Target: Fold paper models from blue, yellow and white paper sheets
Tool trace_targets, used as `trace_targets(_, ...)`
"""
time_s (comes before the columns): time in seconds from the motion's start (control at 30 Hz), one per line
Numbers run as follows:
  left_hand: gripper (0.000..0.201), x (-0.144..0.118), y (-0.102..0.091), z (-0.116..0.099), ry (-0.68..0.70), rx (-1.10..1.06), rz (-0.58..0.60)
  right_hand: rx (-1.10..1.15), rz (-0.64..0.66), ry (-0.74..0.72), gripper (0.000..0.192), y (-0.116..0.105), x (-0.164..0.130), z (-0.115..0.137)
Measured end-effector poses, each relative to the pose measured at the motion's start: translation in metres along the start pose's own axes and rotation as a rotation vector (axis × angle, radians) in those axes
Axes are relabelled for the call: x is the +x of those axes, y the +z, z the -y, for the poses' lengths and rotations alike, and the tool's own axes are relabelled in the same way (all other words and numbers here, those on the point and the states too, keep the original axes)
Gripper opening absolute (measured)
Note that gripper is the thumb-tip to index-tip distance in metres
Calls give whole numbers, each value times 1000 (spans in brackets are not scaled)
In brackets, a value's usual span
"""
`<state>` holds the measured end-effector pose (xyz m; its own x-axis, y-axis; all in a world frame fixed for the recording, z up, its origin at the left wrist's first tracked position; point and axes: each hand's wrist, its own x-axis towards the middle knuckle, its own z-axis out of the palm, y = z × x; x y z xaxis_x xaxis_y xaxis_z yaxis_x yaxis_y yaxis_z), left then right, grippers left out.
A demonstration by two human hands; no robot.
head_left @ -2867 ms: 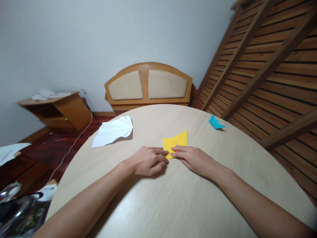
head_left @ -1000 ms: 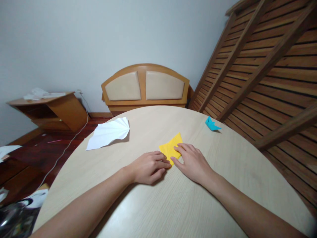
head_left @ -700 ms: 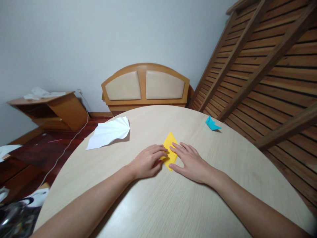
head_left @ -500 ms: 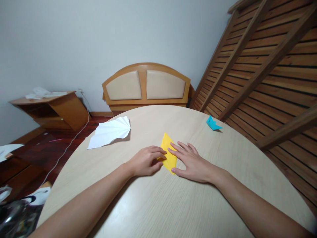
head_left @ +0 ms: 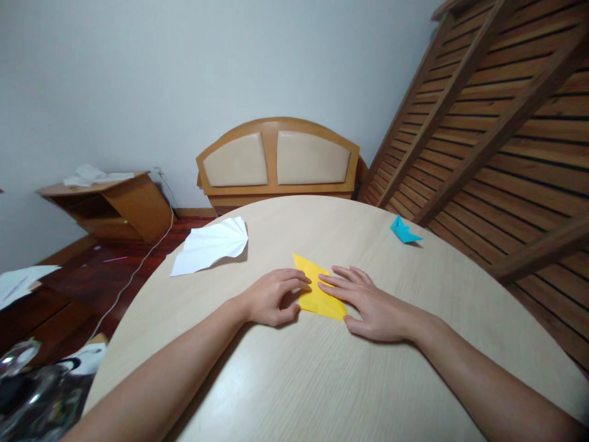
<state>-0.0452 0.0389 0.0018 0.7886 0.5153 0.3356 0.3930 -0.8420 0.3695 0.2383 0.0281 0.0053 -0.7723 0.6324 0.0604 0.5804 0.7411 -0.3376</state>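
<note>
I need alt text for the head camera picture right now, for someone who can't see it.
A left hand and a right hand rest their fingers on a yellow paper from either side, on a round, pale table. Farther back lie a creased white sheet, to the left, and a small folded blue paper, to the right.

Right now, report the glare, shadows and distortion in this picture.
Head view: pale glare on the near part of the table. Head view: a dark shadow beside the left forearm, smaller ones by the white paper and blue folded paper; the yellow paper shows no glare. Head view: the slatted panel slants steeply, perhaps partly lens distortion.
</note>
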Motion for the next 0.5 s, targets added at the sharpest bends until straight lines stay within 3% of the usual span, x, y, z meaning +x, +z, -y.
trace_targets(0.1,39,-1,1,0,-17,17,24,13,-21,-26,78,0,1,-3)
trace_targets(0.23,41,-2,0,-1,-25,26,33,-17,-98,-30,57,0,5,3)
trace_targets(0.5,31,4,1,-5,-55,87,-1,-18,-163,-73,43,0,11,13)
